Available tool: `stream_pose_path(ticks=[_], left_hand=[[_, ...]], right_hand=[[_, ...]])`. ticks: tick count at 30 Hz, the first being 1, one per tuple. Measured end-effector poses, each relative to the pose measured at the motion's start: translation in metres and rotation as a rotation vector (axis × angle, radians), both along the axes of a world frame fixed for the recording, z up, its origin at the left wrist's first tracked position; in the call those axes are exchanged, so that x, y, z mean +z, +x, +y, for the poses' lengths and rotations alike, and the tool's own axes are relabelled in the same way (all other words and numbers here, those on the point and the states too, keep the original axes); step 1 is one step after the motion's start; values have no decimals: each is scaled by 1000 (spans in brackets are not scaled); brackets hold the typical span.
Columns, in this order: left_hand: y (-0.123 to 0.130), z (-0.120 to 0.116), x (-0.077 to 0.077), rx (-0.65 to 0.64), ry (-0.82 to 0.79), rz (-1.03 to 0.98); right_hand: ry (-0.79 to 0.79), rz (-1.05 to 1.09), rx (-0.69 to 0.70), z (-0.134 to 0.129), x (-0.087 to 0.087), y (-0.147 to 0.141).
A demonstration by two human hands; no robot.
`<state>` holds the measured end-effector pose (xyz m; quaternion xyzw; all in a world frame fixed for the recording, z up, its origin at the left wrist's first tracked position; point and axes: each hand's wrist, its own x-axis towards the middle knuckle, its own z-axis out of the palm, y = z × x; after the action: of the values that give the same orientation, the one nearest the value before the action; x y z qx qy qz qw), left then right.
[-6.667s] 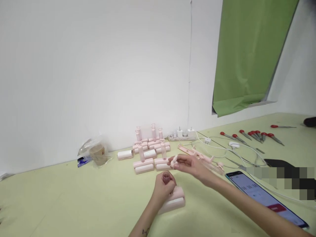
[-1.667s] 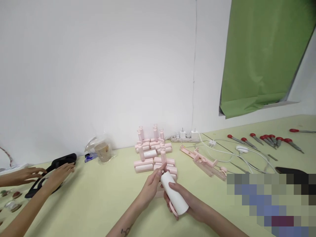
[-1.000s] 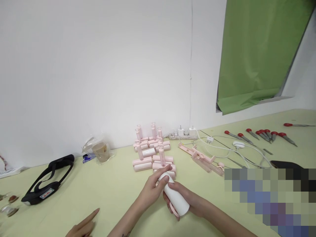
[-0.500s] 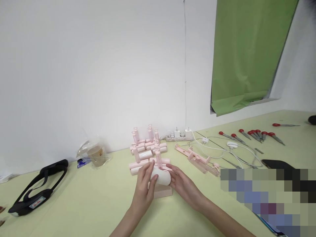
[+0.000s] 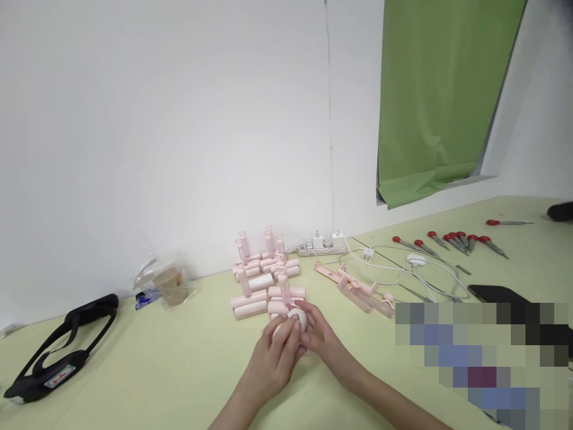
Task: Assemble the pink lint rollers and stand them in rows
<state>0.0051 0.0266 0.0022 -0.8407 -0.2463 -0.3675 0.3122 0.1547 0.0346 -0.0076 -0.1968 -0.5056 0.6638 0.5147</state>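
Note:
Close together over the near side of the table, both my hands are closed around a white roll-shaped piece (image 5: 301, 318), which my fingers mostly cover. My left hand (image 5: 274, 357) wraps it from the left and across the front. On its right end lie the fingers of my right hand (image 5: 326, 339). Just beyond the hands stands a pink roller-like item (image 5: 285, 292) with an upright clear handle. Left of it sits a similar pink piece (image 5: 249, 303). A white cylinder (image 5: 261, 282) lies among several more of these pink items further back.
Long pink parts (image 5: 353, 291) lie on the right, beside white cables and a power strip (image 5: 325, 249). Several red-handled tools (image 5: 452, 242) are further right. On the left are a bagged cup (image 5: 171, 283) and a black strap-like headset (image 5: 67, 346).
My left fingers have moved over the white piece and cover more of it. My right hand has gone from spread to closed on its end. The view has shifted slightly.

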Motion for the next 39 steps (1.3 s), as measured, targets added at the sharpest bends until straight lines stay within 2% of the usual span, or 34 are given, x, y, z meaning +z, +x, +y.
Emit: stream_pose_path(ticks=[5,7,8,11,15,18,19,21,23,26,29,32,34,37,39], left_hand=[[-1,-3,-15,-108,-133,-42],[2,-8,-19,-205,-296,-66],[4,-10,-20,-256,-433,-106],[14,-8,-18,-341,-904,-498],[36,11,-6,-299,-1289,-1108],[49,13,7,-327,-1667,-1348],[50,11,11,-340,-1734,-1376],[49,6,19,-349,-1764,-1470],[43,3,25,-347,-1760,-1599],[35,4,30,-376,-1770,-1706],[32,5,32,-374,-1763,-1695],[32,3,32,-374,-1718,-1683],[32,3,32,-360,-1670,-1726],[31,3,31,-319,-1578,-1840],[30,5,30,-312,-1526,-1903]], right_hand=[[97,-197,-45,4,-14,-3],[111,-246,-71,8,-13,0],[120,-256,-82,10,-12,2],[228,-291,-168,14,-3,11],[468,-484,-311,6,6,15],[608,-693,-299,4,8,16],[651,-763,-328,9,10,17],[698,-958,-466,31,16,24],[660,-1222,-646,67,24,34],[600,-1384,-638,123,29,48],[512,-1447,-639,156,18,57],[431,-1429,-656,162,3,61],[378,-1360,-688,160,1,63],[288,-1174,-754,149,10,63],[228,-1026,-755,132,19,59]])
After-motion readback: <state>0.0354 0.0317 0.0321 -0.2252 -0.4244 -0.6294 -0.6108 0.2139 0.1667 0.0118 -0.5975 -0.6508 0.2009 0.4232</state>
